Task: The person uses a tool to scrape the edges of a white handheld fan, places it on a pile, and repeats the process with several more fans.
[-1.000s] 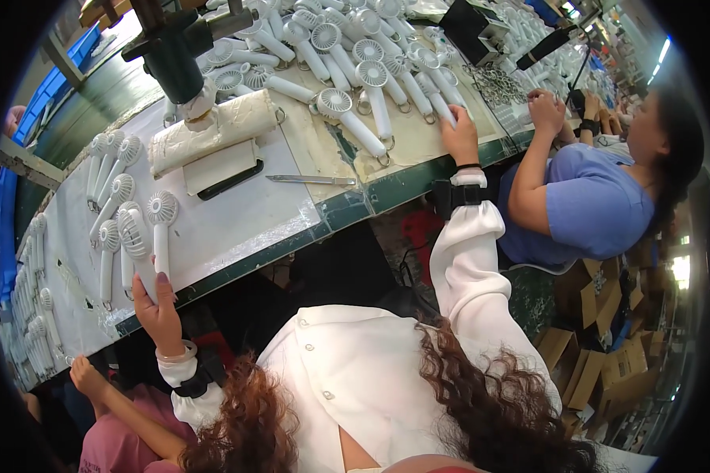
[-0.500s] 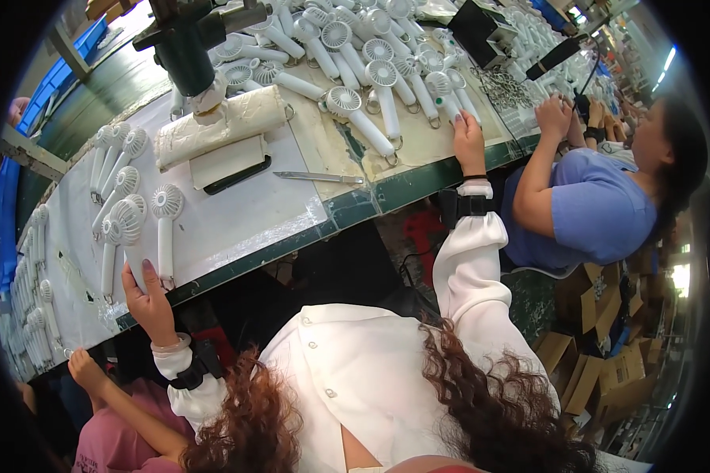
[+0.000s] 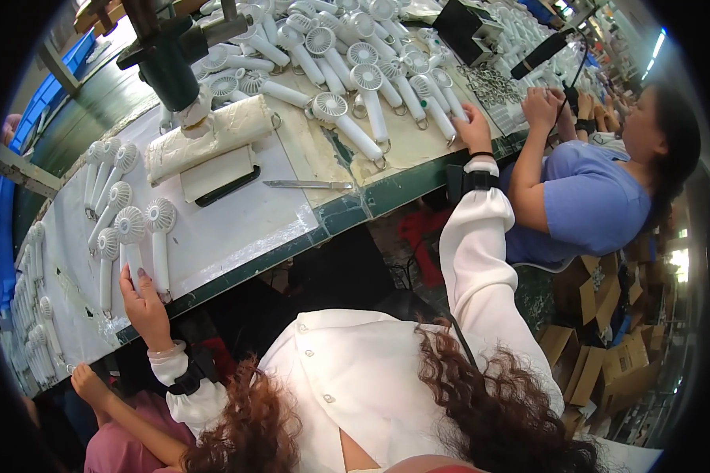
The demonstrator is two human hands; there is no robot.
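Observation:
My left hand (image 3: 146,310) is closed round the lower handle of a white handheld fan (image 3: 132,226), its round head pointing away from me. This fan lies between two similar ones, a fan on its right (image 3: 160,236) and a fan on its left (image 3: 106,268), at the table's near left. Far to the right, my right hand (image 3: 473,132) reaches the edge of a large heap of fans (image 3: 368,79). Its bent fingers are at the lower end of a fan's handle (image 3: 453,101), and they partly hide that end.
A green press-like machine (image 3: 170,75) stands over a wrapped white pad (image 3: 213,138). A utility knife (image 3: 308,184) lies on the table (image 3: 268,213). More fans (image 3: 35,315) lie at far left, near another person's hand (image 3: 91,384). A person in blue (image 3: 584,201) sits at right.
My left hand has brought its fan down between the neighbouring fans. My right hand has moved right along the heap's edge, fingers curling at a handle end. The whole view has shifted slightly.

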